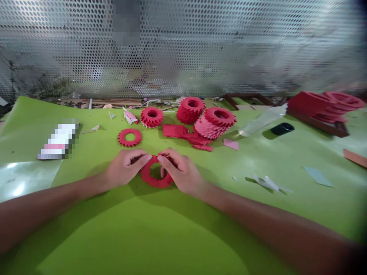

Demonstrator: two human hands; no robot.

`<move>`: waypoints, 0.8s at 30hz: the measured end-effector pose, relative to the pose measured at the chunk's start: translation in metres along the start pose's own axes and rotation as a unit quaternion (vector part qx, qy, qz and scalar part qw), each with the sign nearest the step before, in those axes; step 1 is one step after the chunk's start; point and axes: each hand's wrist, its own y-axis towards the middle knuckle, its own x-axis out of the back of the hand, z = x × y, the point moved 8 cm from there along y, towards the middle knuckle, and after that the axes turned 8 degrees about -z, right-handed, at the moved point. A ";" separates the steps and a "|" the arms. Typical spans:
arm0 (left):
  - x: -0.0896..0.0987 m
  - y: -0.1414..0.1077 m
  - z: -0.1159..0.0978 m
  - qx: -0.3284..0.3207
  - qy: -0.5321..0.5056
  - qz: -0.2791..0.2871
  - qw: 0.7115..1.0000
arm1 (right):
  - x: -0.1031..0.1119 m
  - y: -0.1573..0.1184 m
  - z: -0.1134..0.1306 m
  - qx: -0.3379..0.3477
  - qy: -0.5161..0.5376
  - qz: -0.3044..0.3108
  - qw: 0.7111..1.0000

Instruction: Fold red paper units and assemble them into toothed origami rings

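Both of my hands grip a red toothed paper ring (156,181) just above the green table surface (137,233). The fingers of my left hand (127,166) pinch its upper left edge. At its upper right edge, my right hand (180,170) pinches the paper, with the fingertips of both hands close together. A second flat red ring (130,137) lies beyond my left hand. Folded red paper pieces (176,130) rest beyond my right hand, beside stacked red rings (190,110) and a red and pink stack (212,124).
A pixelated phone-like object (59,140) lies at the left. Toward the right are a translucent bottle (262,120), a black cylinder (282,128), white scraps (269,183) and a brown frame (323,124) bearing red pieces. A perforated metal panel (183,49) stands behind.
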 end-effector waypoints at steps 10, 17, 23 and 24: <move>-0.002 0.000 -0.004 -0.057 0.028 -0.019 0.998 | -0.007 0.000 0.001 0.008 -0.021 0.026 0.999; 0.007 -0.003 -0.005 -0.062 -0.003 -0.046 0.997 | 0.005 0.005 -0.008 -0.062 0.075 -0.034 0.995; -0.002 -0.009 -0.025 -0.171 0.072 -0.018 0.982 | -0.004 0.000 -0.018 -0.140 0.182 -0.022 0.973; -0.003 -0.010 -0.026 -0.177 0.080 -0.016 0.981 | -0.005 -0.001 -0.017 -0.139 0.191 -0.016 0.972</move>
